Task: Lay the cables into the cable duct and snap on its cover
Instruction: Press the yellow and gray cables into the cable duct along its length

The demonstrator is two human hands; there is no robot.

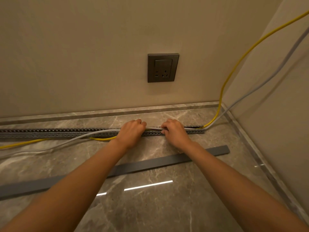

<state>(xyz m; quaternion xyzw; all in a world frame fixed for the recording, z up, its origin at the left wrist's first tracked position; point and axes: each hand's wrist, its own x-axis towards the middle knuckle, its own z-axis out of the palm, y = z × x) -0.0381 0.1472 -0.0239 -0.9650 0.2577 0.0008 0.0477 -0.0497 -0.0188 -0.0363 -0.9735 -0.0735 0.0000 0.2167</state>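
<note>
A grey slotted cable duct [50, 132] lies on the marble floor along the wall. A yellow cable [234, 67] and a grey cable [275, 71] come down the right wall and enter the duct's right end. My left hand [132, 132] and my right hand [173, 131] are both shut on the two cables over the duct's right part, a short stretch of cable showing between them. Left of my left hand both cables leave the duct and trail across the floor. The flat grey cover [167, 160] lies loose on the floor, nearer to me, partly under my forearms.
A dark wall socket [162, 67] sits above the duct. A marble skirting [100, 113] runs along the wall base, and a side wall [275, 114] closes the corner at the right. The floor is glossy with light reflections.
</note>
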